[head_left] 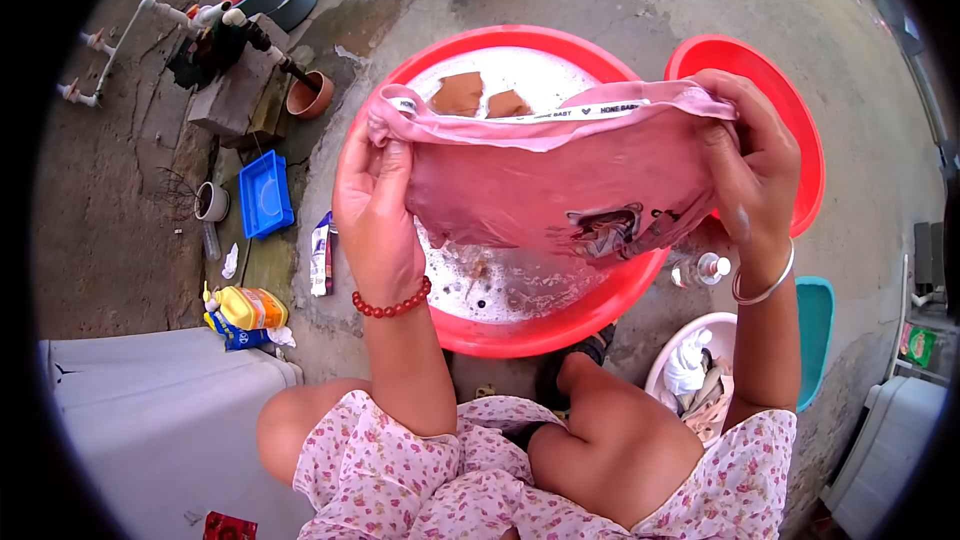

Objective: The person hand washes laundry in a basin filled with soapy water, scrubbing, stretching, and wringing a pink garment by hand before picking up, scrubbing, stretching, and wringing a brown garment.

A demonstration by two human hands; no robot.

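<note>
A wet pink garment (540, 175) is stretched between my two hands above a large red basin (510, 338). Along its upper edge runs a white band printed with "HONE BABY", and a dark cartoon print shows at its lower right. My left hand (382, 195) pinches the left end of that edge, thumb in front. At the other end, my right hand (752, 165) grips the cloth between thumb and fingers. Foamy water (490, 290) fills the basin, and brown pieces (459, 93) show in the suds beyond the garment.
A second red basin (803, 155) stands at the right, near a clear bottle (700, 270). Closer to me are a white basin with clothes (718, 322) and a teal basin (815, 340). Left are a blue tray (264, 194), a yellow detergent bottle (250, 308) and water pipes (125, 50).
</note>
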